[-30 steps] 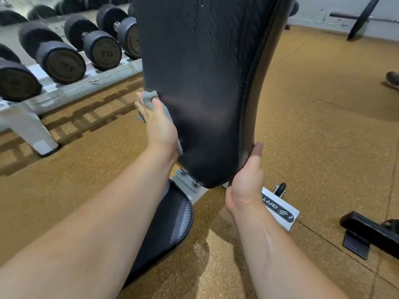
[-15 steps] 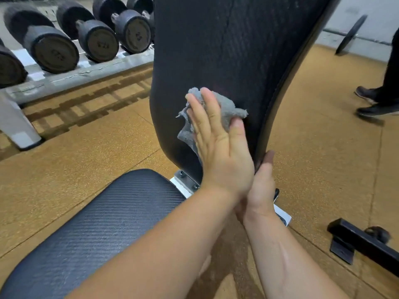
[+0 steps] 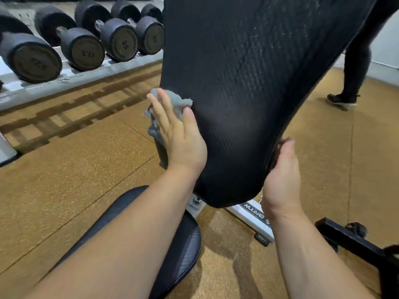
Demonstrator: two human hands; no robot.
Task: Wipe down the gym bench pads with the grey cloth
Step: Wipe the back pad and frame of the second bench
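Note:
The black textured back pad (image 3: 248,83) of the bench stands raised and fills the upper middle of the view. My left hand (image 3: 179,134) presses the grey cloth (image 3: 176,100) flat against the pad's left edge, fingers straight over the cloth. My right hand (image 3: 280,175) grips the pad's lower right edge, with the fingers wrapped behind it out of sight. The black seat pad (image 3: 183,251) lies below, partly hidden under my left forearm.
A rack of black dumbbells (image 3: 82,48) runs along the upper left. A person's legs in dark clothes (image 3: 356,67) are at the upper right. The bench's white frame (image 3: 250,214) and a black metal base (image 3: 349,240) sit on the brown floor at lower right.
My left hand slid the cloth from the middle of the back pad leftward to its left edge. My right hand stays on the right edge. The person at the right has walked closer.

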